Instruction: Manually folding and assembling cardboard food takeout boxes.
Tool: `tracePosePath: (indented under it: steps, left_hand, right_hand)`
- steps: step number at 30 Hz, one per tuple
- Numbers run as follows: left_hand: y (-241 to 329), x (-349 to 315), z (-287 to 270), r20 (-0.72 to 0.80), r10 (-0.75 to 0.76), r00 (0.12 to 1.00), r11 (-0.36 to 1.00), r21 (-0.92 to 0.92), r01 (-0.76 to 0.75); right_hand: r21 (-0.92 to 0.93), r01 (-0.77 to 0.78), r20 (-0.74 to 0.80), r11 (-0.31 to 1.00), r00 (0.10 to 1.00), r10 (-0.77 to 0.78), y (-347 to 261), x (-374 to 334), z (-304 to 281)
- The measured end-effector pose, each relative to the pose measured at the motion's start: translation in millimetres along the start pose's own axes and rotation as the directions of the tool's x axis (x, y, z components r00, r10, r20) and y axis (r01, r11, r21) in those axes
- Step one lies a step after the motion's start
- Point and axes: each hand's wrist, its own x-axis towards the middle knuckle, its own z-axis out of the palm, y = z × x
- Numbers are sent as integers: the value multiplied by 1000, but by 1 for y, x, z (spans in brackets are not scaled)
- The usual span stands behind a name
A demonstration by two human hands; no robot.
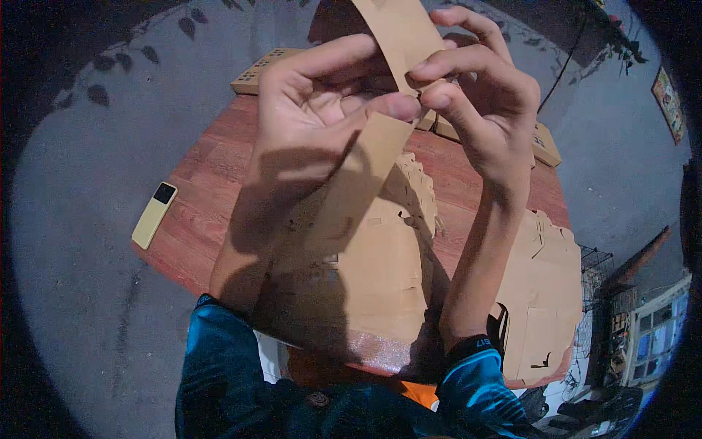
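Raised above the table, a brown cardboard strip (402, 40) is pinched between my two hands. My left hand (314, 102) has its thumb at the strip's middle, with its fingers curled behind. From the other side, my right hand (493, 102) grips the edge between thumb and fingertips. A lower length of cardboard (365, 164) slants down from the left thumb; whether it is the same piece, I cannot tell. Beneath my hands lies a pile of flat die-cut cardboard sheets (376, 271), partly hidden by my left forearm and shadow.
More cut cardboard sheets (545, 293) lie at the right edge of the reddish wooden table (201, 186). A yellow phone (155, 216) rests by the left edge. Cardboard boxes stand at the far left (252, 80) and far right (546, 145). A wire rack (596, 263) stands beyond the right side.
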Motion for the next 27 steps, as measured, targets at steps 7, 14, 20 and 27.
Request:
tracePosePath:
  steps: [7, 14, 20, 27]
  left_hand:
    - [8, -7, 11, 55, -103, 993, 994, -37, 105]
    - [2, -6, 8, 25, -94, 995, 995, 24, 93]
    - [-5, -3, 5, 53, 7, 999, 992, 128, -13]
    - [-3, -5, -5, 444, -4, 896, 435, 808, -398]
  right_hand:
    - [356, -186, 107, 916, 982, 158, -17, -5, 11]
    - [247, -270, 40, 931, 962, 269, 6, -9, 10]
    - [243, -311, 116, 919, 950, 291, 15, -16, -5]
    - [236, -251, 85, 939, 968, 238, 1, -12, -29]
